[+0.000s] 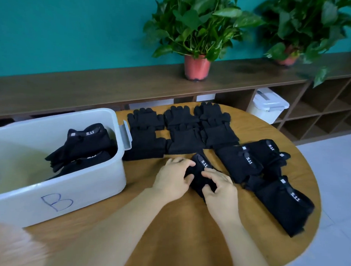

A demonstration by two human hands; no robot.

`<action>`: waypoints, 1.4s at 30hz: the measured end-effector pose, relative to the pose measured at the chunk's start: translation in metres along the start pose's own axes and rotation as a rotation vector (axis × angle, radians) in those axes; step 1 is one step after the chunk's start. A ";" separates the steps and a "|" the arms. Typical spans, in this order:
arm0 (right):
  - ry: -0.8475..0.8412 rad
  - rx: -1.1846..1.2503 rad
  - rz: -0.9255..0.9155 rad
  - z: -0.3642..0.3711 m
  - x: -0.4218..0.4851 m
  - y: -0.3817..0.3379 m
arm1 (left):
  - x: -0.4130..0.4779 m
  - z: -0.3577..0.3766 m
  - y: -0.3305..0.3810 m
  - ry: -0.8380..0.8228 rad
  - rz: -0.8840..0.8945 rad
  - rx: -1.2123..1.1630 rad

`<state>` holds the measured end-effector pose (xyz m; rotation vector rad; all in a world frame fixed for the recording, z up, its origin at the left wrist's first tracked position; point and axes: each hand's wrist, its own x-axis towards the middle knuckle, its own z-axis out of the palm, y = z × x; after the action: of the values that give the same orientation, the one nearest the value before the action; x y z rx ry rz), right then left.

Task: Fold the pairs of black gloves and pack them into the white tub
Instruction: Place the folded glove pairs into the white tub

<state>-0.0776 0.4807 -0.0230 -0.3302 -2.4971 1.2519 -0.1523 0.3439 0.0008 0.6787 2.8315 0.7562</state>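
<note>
We have both hands on one glove pair at the middle of the table. Our left hand curls its fingers over the bundle's left edge and our right hand grips its near end, so the two hands sit close together, clamped on the black fabric with the cuff label facing up between them. The white tub stands to our left, with two folded pairs already lying at its right end. Flat gloves lie in three stacks along the far side, and more labelled pairs lie to the right, just beside the one we hold. We judge the fold nearly made, with the lift to the tub not yet begun. The knit fabric may spring open: if either hand loosens before the other has the whole bundle, the fold could unroll on the way over. A low carry could also catch the tub's handle, and a sweep of our right wrist could drag the neighbouring pairs out of line.
</note>
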 end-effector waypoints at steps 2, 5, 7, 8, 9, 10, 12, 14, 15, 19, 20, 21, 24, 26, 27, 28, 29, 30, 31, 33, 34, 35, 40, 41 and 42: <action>-0.030 0.058 0.008 0.000 -0.009 -0.003 | -0.022 -0.001 -0.002 0.022 -0.034 0.009; -0.095 0.165 0.024 0.001 -0.022 -0.010 | -0.056 0.000 -0.007 0.060 -0.081 -0.007; -0.174 0.229 0.045 0.002 -0.030 -0.015 | -0.079 -0.001 -0.014 0.088 -0.113 -0.041; -0.219 0.256 0.060 0.002 -0.033 -0.018 | -0.090 -0.001 -0.017 0.100 -0.126 -0.066; -0.262 0.280 0.072 0.003 -0.037 -0.022 | -0.102 -0.002 -0.021 0.110 -0.137 -0.094; -0.300 0.301 0.079 0.003 -0.040 -0.027 | -0.113 -0.003 -0.025 0.123 -0.145 -0.118; -0.375 0.340 0.091 0.007 -0.045 -0.038 | -0.133 -0.008 -0.034 0.141 -0.173 -0.163; -0.448 0.360 0.102 0.014 -0.053 -0.047 | -0.153 -0.014 -0.043 0.142 -0.222 -0.210; -0.478 0.364 0.101 0.019 -0.058 -0.052 | -0.163 -0.018 -0.047 0.144 -0.245 -0.228; -0.586 0.429 0.056 0.038 -0.078 -0.069 | -0.199 -0.028 -0.064 0.182 -0.329 -0.257; -0.614 0.460 0.052 0.039 -0.081 -0.074 | -0.206 -0.030 -0.067 0.213 -0.350 -0.276; -0.625 0.503 0.059 0.038 -0.082 -0.079 | -0.211 -0.031 -0.070 0.252 -0.373 -0.300; -0.503 0.560 0.108 0.031 -0.080 -0.090 | -0.218 -0.036 -0.076 0.335 -0.427 -0.407; -0.425 0.350 0.089 0.025 -0.076 -0.092 | -0.217 -0.037 -0.076 0.347 -0.444 -0.467; -0.430 0.187 0.085 0.021 -0.076 -0.093 | -0.215 -0.037 -0.074 0.348 -0.452 -0.473; -0.463 0.029 0.104 0.019 -0.078 -0.094 | -0.214 -0.037 -0.073 0.345 -0.460 -0.471; -0.502 -0.110 0.126 0.016 -0.080 -0.095 | -0.212 -0.037 -0.070 0.339 -0.472 -0.466; -0.528 -0.190 0.151 0.016 -0.084 -0.095 | -0.210 -0.038 -0.068 0.334 -0.484 -0.456; -0.544 -0.223 0.171 0.016 -0.087 -0.097 | -0.209 -0.038 -0.067 0.329 -0.498 -0.439; -0.539 -0.227 0.190 0.019 -0.094 -0.101 | -0.206 -0.039 -0.064 0.315 -0.529 -0.401; -0.532 -0.227 0.192 0.021 -0.097 -0.102 | -0.205 -0.039 -0.063 0.308 -0.543 -0.386; -0.529 -0.231 0.191 0.023 -0.097 -0.104 | -0.203 -0.039 -0.063 0.304 -0.556 -0.377; -0.508 -0.201 0.229 0.033 -0.097 -0.106 | -0.202 -0.037 -0.058 0.307 -0.591 -0.400; -0.502 -0.180 0.235 0.034 -0.097 -0.105 | -0.202 -0.037 -0.057 0.312 -0.598 -0.422; -0.497 -0.152 0.240 0.035 -0.098 -0.104 | -0.202 -0.037 -0.057 0.319 -0.608 -0.456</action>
<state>-0.0075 0.3600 0.0232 -0.4061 -3.0603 1.3722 -0.0037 0.1916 0.0070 -0.3832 2.7028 1.3891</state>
